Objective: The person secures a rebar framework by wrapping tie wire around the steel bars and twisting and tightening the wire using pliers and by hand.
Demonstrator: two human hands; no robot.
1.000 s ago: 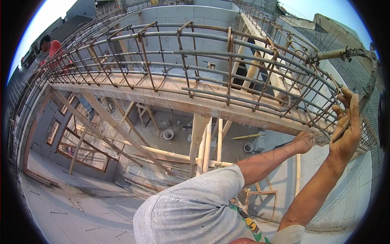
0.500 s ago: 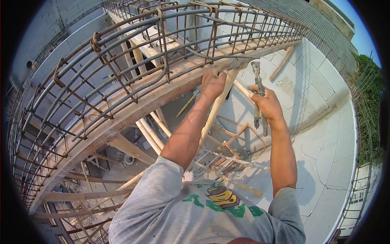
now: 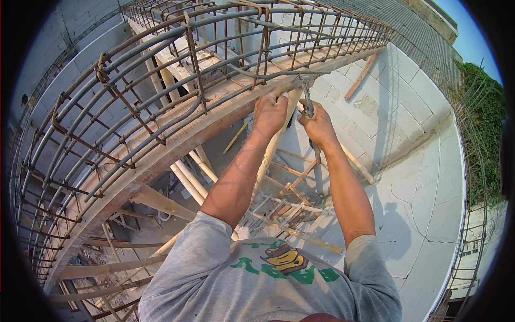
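Observation:
My right hand is wrapped round the shaft of a worn, dark metal hammer. The hammer's head is up at the lower edge of a long timber formwork board, and its lower end hangs below my fist. Just left of it, my left hand is closed in a pinch against the board's side, knuckles up; what its fingers hold is too small to make out. Right above both hands runs a rebar cage of long bars tied with stirrups, resting along the board.
Bamboo poles prop the board from below. Far down lie timber scraps and a wooden frame. A pale block wall stands to the right, with a wooden strip leaning on it. Corrugated roofing is beyond.
My right hand has swung the hammer left and up to the board, close beside my left hand. My left hand stays at the board, and the whole view has shifted slightly.

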